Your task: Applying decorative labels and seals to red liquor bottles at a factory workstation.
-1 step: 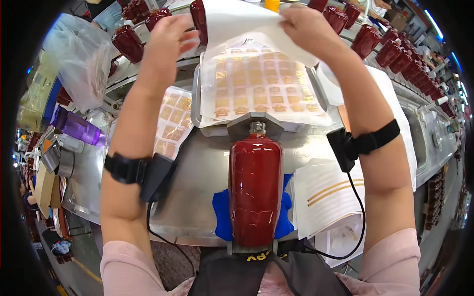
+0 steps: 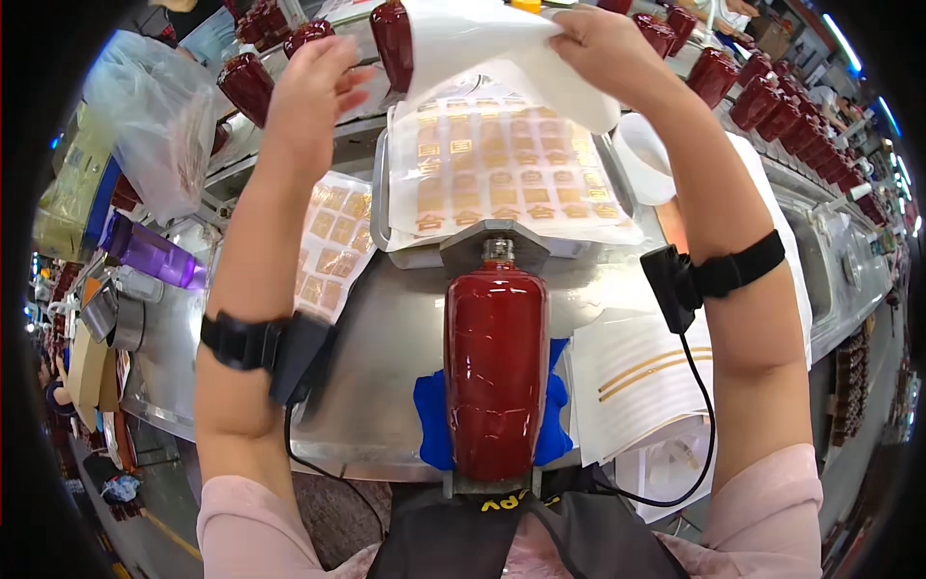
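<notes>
My right hand (image 2: 612, 48) pinches the edge of a white paper sheet (image 2: 482, 39), which is raised and curled. Beneath it, a sheet of gold decals (image 2: 502, 154) lies in a metal tray (image 2: 381, 198). Left of the raised paper, my left hand (image 2: 313, 96) is in the air, slightly blurred, its fingers apart and nothing in them. Closer to me a glossy dark red bottle (image 2: 495, 376) lies on its back, neck away from me, in a metal holder (image 2: 463, 249) with blue cloth (image 2: 434, 420) around its lower part. Neither hand touches the bottle.
Another decal sheet (image 2: 333, 236) lies left of the tray. White sheets with gold strips (image 2: 641, 386) are at the right, and a white tub (image 2: 641, 154) stands beside the tray. Red bottles (image 2: 246, 87) line the back. A purple water bottle (image 2: 149, 251) is at the left.
My left hand has moved a little left and down, away from the raised paper. My right hand still grips the sheet; more of the white tub shows.
</notes>
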Demonstrator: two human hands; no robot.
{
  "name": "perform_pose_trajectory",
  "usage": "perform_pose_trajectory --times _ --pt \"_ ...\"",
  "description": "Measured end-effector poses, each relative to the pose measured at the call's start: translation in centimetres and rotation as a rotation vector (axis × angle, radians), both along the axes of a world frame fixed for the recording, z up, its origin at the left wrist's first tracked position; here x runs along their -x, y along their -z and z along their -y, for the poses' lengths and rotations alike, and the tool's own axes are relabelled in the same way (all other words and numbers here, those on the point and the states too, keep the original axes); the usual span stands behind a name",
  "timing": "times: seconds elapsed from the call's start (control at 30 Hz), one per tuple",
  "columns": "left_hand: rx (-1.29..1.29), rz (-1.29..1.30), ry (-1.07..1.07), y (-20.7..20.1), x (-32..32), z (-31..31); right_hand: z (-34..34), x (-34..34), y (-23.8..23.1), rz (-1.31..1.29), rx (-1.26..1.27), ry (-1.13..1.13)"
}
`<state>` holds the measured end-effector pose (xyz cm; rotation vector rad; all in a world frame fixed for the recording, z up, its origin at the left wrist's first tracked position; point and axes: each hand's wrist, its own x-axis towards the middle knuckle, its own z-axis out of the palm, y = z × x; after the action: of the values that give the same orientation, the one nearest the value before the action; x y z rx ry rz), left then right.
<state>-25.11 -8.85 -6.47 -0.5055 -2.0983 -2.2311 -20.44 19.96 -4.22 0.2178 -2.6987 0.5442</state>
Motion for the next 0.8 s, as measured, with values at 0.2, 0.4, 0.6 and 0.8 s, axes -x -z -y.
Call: perform_pose_trajectory --times 0.2,0.4,0.6,0.8 --pt "0.084 0.174 0.128 -0.1 -6.2 4.6 -1.6 -4.6 -1.2 0.071 0.830 0.098" --pt "0.005 0.287 0.239 3.1 -9.9 9.6 -13.5 -20.1 0.2 -0.219 1.409 0.131" --pt "0.041 0.339 0.167 6.2 -17.2 11.6 -24.8 -57.9 5.9 -0.665 2.011 0.023" --pt "0.055 0.360 0.325 8.1 -22.6 9.7 -23.4 -79.5 21.5 -0.950 1.818 1.293"
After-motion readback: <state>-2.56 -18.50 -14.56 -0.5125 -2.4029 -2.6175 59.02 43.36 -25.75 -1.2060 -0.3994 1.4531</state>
